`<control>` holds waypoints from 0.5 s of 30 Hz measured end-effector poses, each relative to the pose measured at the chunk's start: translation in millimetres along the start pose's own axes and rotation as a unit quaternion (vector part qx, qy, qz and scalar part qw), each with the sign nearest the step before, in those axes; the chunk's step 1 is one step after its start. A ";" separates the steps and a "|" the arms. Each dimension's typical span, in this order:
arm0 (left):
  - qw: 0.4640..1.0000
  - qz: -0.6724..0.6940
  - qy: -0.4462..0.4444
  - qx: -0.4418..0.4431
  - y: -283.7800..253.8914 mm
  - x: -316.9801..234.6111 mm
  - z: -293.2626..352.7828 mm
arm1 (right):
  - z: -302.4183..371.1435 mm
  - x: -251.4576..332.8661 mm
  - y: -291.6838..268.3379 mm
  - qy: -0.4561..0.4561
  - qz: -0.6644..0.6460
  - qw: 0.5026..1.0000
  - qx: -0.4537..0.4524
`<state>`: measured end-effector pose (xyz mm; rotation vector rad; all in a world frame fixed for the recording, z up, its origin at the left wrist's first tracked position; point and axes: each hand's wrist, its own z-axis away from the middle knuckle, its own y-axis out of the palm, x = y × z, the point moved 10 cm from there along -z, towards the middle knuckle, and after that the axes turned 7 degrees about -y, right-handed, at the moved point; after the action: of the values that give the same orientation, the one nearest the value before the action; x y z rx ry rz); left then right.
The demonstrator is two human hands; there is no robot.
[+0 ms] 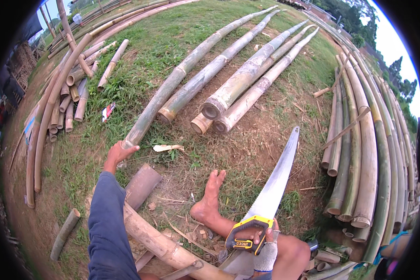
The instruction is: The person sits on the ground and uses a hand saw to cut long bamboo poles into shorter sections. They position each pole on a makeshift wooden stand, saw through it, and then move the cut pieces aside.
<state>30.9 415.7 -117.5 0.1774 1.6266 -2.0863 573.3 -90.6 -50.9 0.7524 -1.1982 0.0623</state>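
My left hand (118, 155), bare below a dark blue sleeve, is closed around the near end of a long greenish bamboo pole (172, 84) that runs away over the grass. Its thumb points right; the other fingers are partly hidden. At the lower right my right hand (267, 249), in a whitish glove with bare fingertips, grips a handsaw (252, 231) by its yellow and black handle. The saw's blade (280, 175) points up and away, its teeth on the left and touching no bamboo. A thick cut bamboo (168, 240) lies across the front, below my left arm.
Several more bamboo poles (240, 81) lie side by side ahead. A stack of long bamboo (364, 163) fills the right. Short cut pieces (72, 95) are heaped at the left. A brown bamboo section (142, 185) and my bare foot (211, 200) are close by.
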 end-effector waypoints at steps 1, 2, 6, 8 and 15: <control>1.000 0.001 0.006 0.020 2.2 -3.1 3.2 | 0.5 3.0 -2.5 -0.005 -0.002 1.000 -0.005; 0.998 0.028 0.006 0.056 7.8 -6.5 6.3 | 1.0 5.3 -4.2 -0.008 -0.004 1.000 -0.008; 0.979 0.119 0.023 0.163 24.4 -22.6 27.1 | 4.7 7.4 -9.0 -0.009 -0.007 1.000 -0.014; 0.969 0.151 0.033 0.192 24.6 -29.9 35.7 | 6.9 6.8 -9.3 -0.007 -0.009 1.000 -0.014; 0.956 0.174 0.043 0.233 23.5 -42.5 53.0 | 11.0 -15.8 3.7 0.030 -0.018 0.999 0.010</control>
<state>88.7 374.3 -106.5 0.6676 1.0235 -2.1590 556.6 -88.6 -60.9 0.7841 -1.1272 0.0668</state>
